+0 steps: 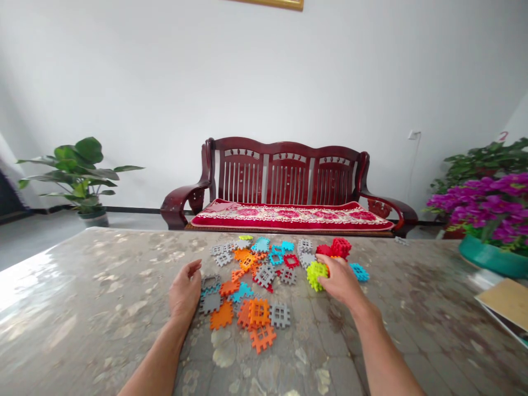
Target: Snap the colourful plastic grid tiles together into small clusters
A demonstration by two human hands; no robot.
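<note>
My right hand has its thumb and fingers around a stack of yellow-green interlocking tiles on the right of the table. Just beyond it are stacked red tiles, and a blue tile lies to its right. My left hand rests on the table, fingers loosely bent, with nothing visible in them. Beside it, a grey tile lies at the left edge of a loose spread. Orange tiles, a grey window tile and several others overlap between my hands.
The tiles lie on a patterned, glossy table. To the right stand purple flowers in a teal pot, near a brown book-like item. A dark red wooden bench is behind the table, and a potted plant stands at the left.
</note>
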